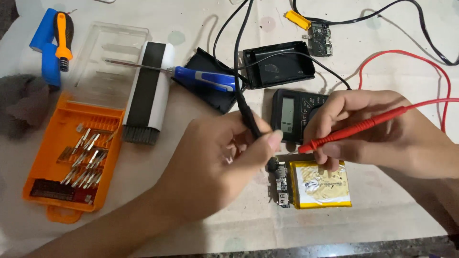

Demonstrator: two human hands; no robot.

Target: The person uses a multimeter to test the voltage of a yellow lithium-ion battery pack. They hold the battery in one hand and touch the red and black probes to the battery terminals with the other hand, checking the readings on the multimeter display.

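Black probe (pixel 248 114) clamped in left fingers (pixel 267 143), red probe (pixel 354 130) in right fingers (pixel 330 152), battery (pixel 321 185) edge below

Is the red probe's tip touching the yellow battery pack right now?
Cannot tell. In the head view the red probe ends at the pack's top edge, but the right hand's fingers hide the contact point.

left hand (pixel 224 157) fingers pinched, thumb extended, right hand (pixel 377 129) curled, fingertips down, forearms converging
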